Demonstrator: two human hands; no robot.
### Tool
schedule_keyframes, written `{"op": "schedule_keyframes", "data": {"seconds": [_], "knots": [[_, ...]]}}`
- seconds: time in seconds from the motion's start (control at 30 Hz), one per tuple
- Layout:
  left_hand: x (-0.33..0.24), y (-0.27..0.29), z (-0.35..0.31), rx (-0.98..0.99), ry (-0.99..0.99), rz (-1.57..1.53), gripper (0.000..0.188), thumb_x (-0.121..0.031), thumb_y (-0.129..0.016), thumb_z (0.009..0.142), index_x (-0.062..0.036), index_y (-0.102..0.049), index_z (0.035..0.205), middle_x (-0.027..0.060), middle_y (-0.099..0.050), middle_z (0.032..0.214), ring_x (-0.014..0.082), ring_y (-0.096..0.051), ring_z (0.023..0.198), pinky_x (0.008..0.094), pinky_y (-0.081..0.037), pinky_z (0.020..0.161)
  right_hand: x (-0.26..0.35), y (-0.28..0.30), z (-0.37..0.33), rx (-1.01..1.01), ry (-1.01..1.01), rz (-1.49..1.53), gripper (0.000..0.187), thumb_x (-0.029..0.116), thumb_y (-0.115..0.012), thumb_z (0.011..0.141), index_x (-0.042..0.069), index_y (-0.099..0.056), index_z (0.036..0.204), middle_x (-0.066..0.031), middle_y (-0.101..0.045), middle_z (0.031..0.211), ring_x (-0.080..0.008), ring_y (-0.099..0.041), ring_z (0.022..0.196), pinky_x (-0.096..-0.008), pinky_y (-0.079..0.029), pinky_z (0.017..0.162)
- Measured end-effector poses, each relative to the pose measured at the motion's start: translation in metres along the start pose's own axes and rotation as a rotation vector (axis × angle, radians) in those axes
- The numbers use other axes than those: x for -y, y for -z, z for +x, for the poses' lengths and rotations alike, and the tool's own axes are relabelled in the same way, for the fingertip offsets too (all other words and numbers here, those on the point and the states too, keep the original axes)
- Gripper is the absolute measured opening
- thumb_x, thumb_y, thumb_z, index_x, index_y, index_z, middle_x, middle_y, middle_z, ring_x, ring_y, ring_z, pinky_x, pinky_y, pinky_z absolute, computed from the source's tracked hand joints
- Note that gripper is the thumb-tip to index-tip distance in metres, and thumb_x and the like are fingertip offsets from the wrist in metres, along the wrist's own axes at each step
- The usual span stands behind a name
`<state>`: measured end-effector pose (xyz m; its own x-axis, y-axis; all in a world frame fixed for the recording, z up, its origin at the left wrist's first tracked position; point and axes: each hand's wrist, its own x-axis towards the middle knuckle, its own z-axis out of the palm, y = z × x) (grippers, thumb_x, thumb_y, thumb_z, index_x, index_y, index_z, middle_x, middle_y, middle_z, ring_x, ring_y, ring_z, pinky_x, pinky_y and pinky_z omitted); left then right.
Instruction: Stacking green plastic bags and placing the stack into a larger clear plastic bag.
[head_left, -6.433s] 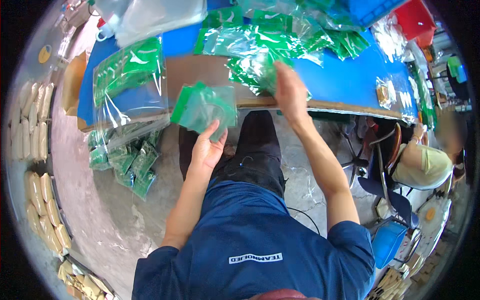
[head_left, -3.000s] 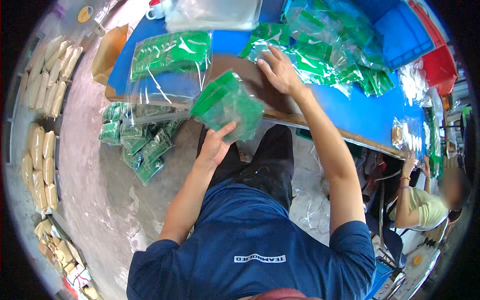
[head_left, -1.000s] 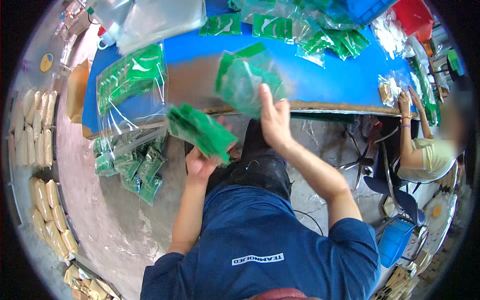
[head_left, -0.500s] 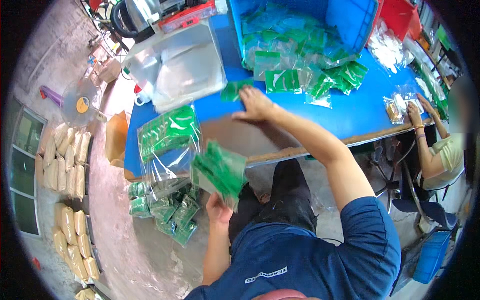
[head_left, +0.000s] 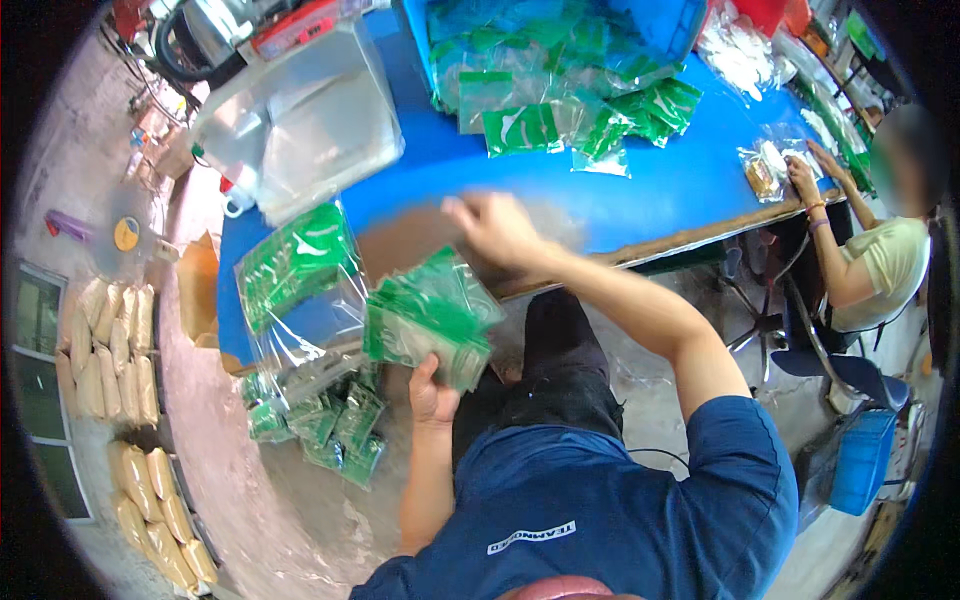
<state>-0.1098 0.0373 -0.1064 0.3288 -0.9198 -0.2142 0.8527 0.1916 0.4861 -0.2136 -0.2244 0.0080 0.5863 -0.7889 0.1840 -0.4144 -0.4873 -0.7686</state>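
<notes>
My left hand (head_left: 434,394) is closed on the lower edge of a fanned stack of green-and-clear plastic packets (head_left: 420,318), held in front of the table's near edge. To the right of the stack, my right hand (head_left: 503,236) hovers over the worn brown patch of the tabletop. Its fingers look apart and nothing shows in them, though motion smears them. Left of the stack, a clear plastic bag (head_left: 300,268) with green packets inside lies on the table, its mouth hanging over the edge. More packets (head_left: 575,118) spill out of a blue bin (head_left: 417,48).
A translucent plastic tub (head_left: 375,150) stands at the table's left, beside a white mug (head_left: 238,195) and a kettle (head_left: 205,38). Filled green bags (head_left: 335,432) are heaped below the table edge. At the far right, another person (head_left: 865,245) handles small clear packages (head_left: 765,170).
My right hand has drawn back from the table toward the stack. The single green packet it was touching is gone from that spot. The stack in my left hand is now fanned wider; the view has shifted.
</notes>
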Motion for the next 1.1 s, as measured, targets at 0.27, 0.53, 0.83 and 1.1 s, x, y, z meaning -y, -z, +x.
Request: {"op": "schedule_keyframes", "data": {"seconds": [0.27, 0.53, 0.83, 1.1], "knots": [[-0.003, 0.012, -0.032, -0.048, 0.017, -0.156, 0.053, -0.017, -0.065, 0.089, 0.0, -0.05, 0.138, 0.0165, -0.058, 0.135, 0.0386, -0.053, 0.128, 0.0609, -0.039, 0.111, -0.042, -0.021, 0.023, 0.023, 0.054, -0.754, 0.112, 0.088, -0.045, 0.077, -0.009, -0.051, 0.133, -0.0353, -0.046, 0.14, -0.0512, -0.044, 0.128, -0.0647, -0.039, 0.1], [-0.006, -0.036, -0.017, 0.243, 0.144, -0.176, 0.06, -0.027, -0.072, 0.085, -0.0054, -0.053, 0.138, 0.0121, -0.058, 0.139, 0.0336, -0.052, 0.13, 0.0604, -0.031, 0.116, 0.005, 0.009, -0.111, -0.1, 0.044, 0.39, 0.025, 0.021, -0.058, 0.1, 0.003, -0.053, 0.116, -0.015, -0.062, 0.109, -0.0306, -0.062, 0.106, -0.044, -0.051, 0.092], [0.01, -0.016, 0.013, 0.069, 0.073, -0.343, 0.048, -0.017, -0.069, 0.091, -0.0053, -0.055, 0.136, 0.0112, -0.059, 0.137, 0.0311, -0.054, 0.128, 0.051, -0.037, 0.116, -0.015, 0.019, -0.074, -0.204, -0.113, 0.365, 0.036, 0.035, -0.051, 0.103, 0.0, -0.057, 0.113, -0.0208, -0.062, 0.102, -0.0302, -0.059, 0.098, -0.0411, -0.045, 0.091], [-0.008, -0.014, -0.018, 0.03, -0.004, -0.081, 0.047, -0.025, -0.066, 0.093, -0.006, -0.057, 0.134, 0.0104, -0.062, 0.134, 0.0306, -0.058, 0.122, 0.0477, -0.046, 0.106, -0.151, 0.056, 0.026, -0.488, -0.398, -0.748, 0.075, 0.059, -0.048, 0.094, 0.007, -0.042, 0.148, -0.0363, -0.033, 0.15, -0.055, -0.025, 0.142, -0.0707, -0.013, 0.112]]}}
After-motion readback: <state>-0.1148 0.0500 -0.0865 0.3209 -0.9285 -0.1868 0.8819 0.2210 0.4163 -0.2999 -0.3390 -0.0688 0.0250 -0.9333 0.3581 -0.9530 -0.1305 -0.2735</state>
